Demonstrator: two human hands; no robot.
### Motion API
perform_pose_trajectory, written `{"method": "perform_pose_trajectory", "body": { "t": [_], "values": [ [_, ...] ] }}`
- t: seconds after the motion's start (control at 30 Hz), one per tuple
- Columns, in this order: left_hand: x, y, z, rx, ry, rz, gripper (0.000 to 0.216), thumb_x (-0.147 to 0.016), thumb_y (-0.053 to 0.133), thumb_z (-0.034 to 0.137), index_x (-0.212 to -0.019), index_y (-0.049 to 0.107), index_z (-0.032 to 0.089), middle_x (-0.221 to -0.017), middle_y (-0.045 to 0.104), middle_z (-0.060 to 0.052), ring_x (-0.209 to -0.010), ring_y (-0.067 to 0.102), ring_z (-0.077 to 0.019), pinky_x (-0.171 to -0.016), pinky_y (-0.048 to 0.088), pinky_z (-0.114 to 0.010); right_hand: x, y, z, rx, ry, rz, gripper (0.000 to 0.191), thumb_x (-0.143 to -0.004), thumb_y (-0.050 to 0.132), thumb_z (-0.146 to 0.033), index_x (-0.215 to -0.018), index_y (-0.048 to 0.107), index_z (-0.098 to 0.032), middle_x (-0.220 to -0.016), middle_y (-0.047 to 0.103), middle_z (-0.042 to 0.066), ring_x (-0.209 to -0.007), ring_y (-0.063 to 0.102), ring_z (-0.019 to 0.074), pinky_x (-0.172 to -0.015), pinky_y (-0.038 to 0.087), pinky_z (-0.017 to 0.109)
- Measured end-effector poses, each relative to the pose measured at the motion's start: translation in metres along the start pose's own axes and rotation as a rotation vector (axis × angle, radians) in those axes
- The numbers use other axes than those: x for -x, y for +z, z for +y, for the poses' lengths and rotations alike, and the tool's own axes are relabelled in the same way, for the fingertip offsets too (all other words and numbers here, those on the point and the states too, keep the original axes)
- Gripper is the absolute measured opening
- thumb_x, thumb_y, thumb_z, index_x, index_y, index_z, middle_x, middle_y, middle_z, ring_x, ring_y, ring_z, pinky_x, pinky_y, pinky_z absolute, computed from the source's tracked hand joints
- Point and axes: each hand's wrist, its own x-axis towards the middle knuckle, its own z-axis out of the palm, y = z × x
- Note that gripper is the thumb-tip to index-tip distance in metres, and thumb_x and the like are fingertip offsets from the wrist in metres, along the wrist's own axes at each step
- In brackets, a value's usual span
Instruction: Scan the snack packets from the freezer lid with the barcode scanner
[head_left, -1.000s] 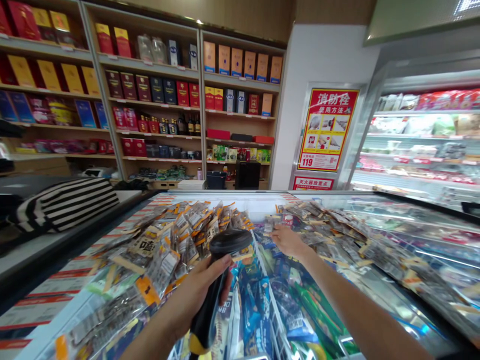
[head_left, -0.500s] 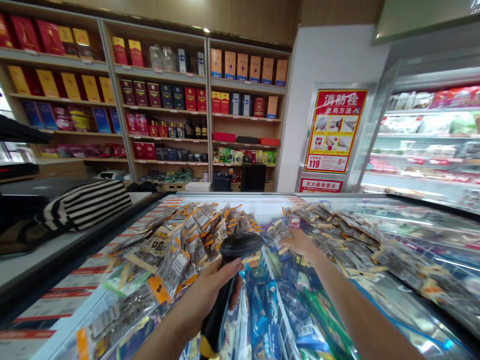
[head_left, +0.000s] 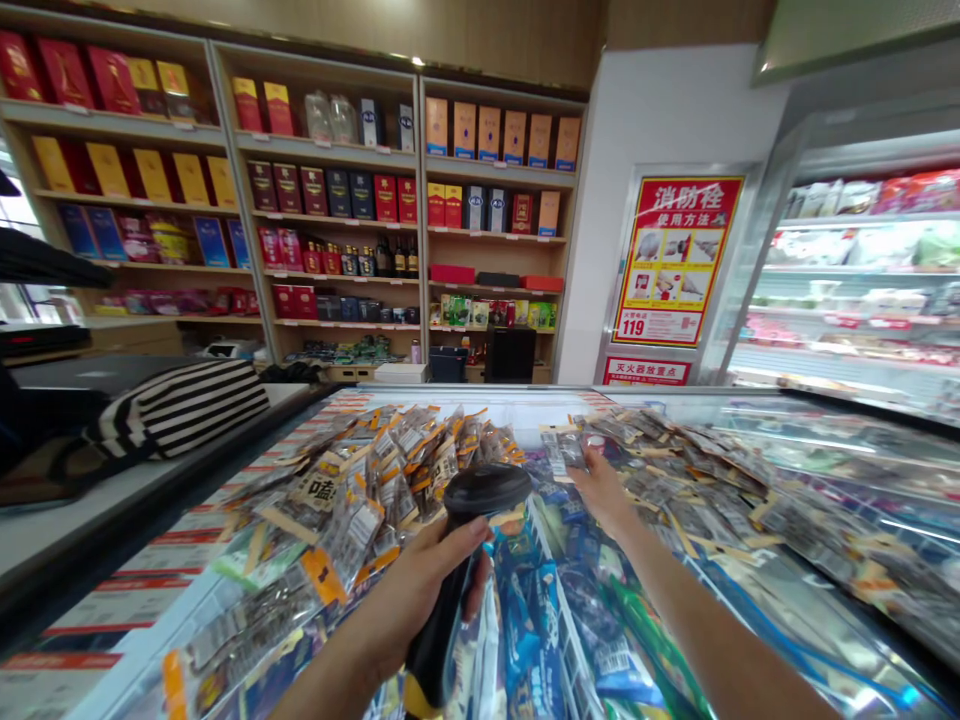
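- Clear plastic packet with a pale printed label point(head_left: 559, 455): near the far end of the white-walled chest freezer point(head_left: 480, 400), seemingly held up above the bright wrappers, touching the right hand only as far as can be seen.
- Right grip point(head_left: 604, 495): clamped on that packet at its right-hand edge, fingertips partly hidden; forearm slanting in from the lower right.
- Left grip point(head_left: 446, 565): wrapped firmly round the handle of a black plastic handheld scanner with a yellow patch at its base point(head_left: 487, 488), thumb across the upper handle.
- Key relation: packet ahead of the scanner's broad head and a little to its right; near, yet apart, with a narrow gap between.
- Scanner's long axis: handle leaning up and rightward from the bottom of the view, head stretched sideways, its right end towards the packet.
- Packet's long axis: cannot tell, too small and partly covered by fingers.
- Nearer hand: right, already in contact; left lower and closer to the body, with only the scanner head reaching towards the packet.
- Round about: heap of clear packets with orange edges point(head_left: 375, 480) to the left, heap of grey-brown packets with beige strips point(head_left: 697, 480) to the right, shiny blue wrappers point(head_left: 521, 620) below.
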Motion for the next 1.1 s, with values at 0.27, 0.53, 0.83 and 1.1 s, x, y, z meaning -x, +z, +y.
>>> {"method": "perform_pose_trajectory", "body": {
  "t": [0.27,0.53,0.83,1.1],
  "values": [
    [0.003,-0.001,0.001,-0.020,0.052,-0.039,0.028,-0.073,0.046,0.042,-0.068,0.051,0.015,-0.052,0.052,0.002,-0.043,0.042,-0.0069,-0.046,0.033,-0.020,-0.002,0.004,0.011,-0.014,-0.052,0.001,0.026,-0.065,0.044,-0.027,-0.087,0.050,-0.016,-0.082,0.061,0.004,-0.077,0.054,0.0183,-0.071,0.040,0.028],
    [0.001,-0.002,0.000,0.021,0.032,0.035,0.027,-0.071,0.049,0.044,-0.065,0.048,0.017,-0.050,0.052,0.003,-0.041,0.044,-0.0075,-0.044,0.034,-0.021,0.001,0.003,0.004,-0.002,-0.031,0.012,0.024,-0.064,0.043,-0.027,-0.085,0.051,-0.016,-0.081,0.061,0.004,-0.076,0.054,0.0183,-0.070,0.040,0.028],
    [0.001,-0.002,0.001,0.096,0.014,0.042,0.028,-0.070,0.049,0.044,-0.066,0.050,0.016,-0.051,0.053,0.002,-0.040,0.044,-0.0070,-0.042,0.034,-0.019,0.002,0.006,0.005,-0.024,-0.019,0.006,0.024,-0.064,0.044,-0.026,-0.084,0.051,-0.016,-0.077,0.060,0.003,-0.074,0.054,0.0174,-0.069,0.040,0.027],
    [0.001,-0.002,0.001,0.123,0.017,0.034,0.029,-0.070,0.049,0.044,-0.070,0.050,0.015,-0.053,0.052,0.002,-0.040,0.045,-0.0073,-0.041,0.034,-0.020,0.000,0.008,0.010,0.015,-0.021,0.018,0.023,-0.063,0.043,-0.027,-0.081,0.052,-0.016,-0.078,0.062,0.003,-0.071,0.054,0.0177,-0.064,0.040,0.026]
  ]
}}
